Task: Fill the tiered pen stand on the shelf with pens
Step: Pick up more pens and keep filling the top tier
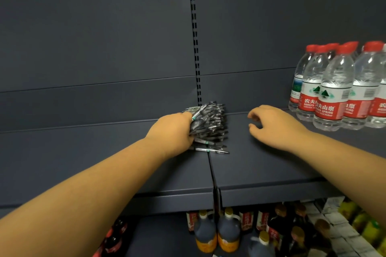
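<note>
The left hand (175, 129) grips a thick bundle of pens (211, 125) low over the dark shelf (261, 165) — at frame centre. The right hand (275, 125), at three o'clock from them, hovers with fingers loosely curled, holding nothing. Water bottles (338, 89) stand farther off at two o'clock.

- A cluster of clear plastic water bottles (338, 87) with red caps and red-and-white labels stands at the right end of the dark grey metal shelf (261, 165).
- A slotted dark upright rail (196, 48) runs down the grey back panel.
- On the lower shelf stand dark sauce bottles with yellow caps and orange labels (217, 233), with yellow packets (363, 219) at far right.
</note>
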Available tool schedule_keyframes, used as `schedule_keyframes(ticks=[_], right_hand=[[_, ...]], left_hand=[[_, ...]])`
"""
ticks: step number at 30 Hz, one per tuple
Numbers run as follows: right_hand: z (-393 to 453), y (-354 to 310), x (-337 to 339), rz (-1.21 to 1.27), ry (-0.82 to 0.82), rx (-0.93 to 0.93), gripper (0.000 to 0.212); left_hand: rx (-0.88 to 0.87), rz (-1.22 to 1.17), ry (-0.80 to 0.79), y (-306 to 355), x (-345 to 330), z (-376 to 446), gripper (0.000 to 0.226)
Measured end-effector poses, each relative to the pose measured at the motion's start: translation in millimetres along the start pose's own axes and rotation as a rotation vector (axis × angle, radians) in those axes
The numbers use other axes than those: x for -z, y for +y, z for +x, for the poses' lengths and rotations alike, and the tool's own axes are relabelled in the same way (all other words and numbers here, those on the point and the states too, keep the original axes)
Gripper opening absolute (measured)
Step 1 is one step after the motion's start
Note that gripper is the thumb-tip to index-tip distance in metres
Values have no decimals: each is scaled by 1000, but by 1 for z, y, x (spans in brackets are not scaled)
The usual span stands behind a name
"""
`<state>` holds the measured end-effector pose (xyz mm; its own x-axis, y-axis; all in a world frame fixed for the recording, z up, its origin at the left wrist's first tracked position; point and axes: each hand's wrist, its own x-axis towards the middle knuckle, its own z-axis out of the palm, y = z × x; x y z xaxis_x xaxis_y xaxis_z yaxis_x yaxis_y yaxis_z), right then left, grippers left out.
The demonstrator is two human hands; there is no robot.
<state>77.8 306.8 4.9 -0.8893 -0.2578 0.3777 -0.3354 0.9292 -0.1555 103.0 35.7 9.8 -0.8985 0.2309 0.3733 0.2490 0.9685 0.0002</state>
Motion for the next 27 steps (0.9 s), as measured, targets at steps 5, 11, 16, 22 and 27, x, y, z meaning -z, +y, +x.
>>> schedule_keyframes(ticks=[5,11,16,22,27], right_hand=[[7,-27,-7,9,-10,49,34],[7,-42,-8,-13,-15,52,35],[7,-46,-2,-45,-23,-7,37],[12,-61,-2,-40,-11,-40,34],[27,-105,-8,-11,56,22,22]], left_hand=[[62,0,5,-13,-1,-9,17],[52,-26,39,-25,-7,-14,16],[108,-120,52,-39,-7,-11,17],[120,-156,65,-62,-5,-18,19],[241,-287,106,-105,10,-35,14]])
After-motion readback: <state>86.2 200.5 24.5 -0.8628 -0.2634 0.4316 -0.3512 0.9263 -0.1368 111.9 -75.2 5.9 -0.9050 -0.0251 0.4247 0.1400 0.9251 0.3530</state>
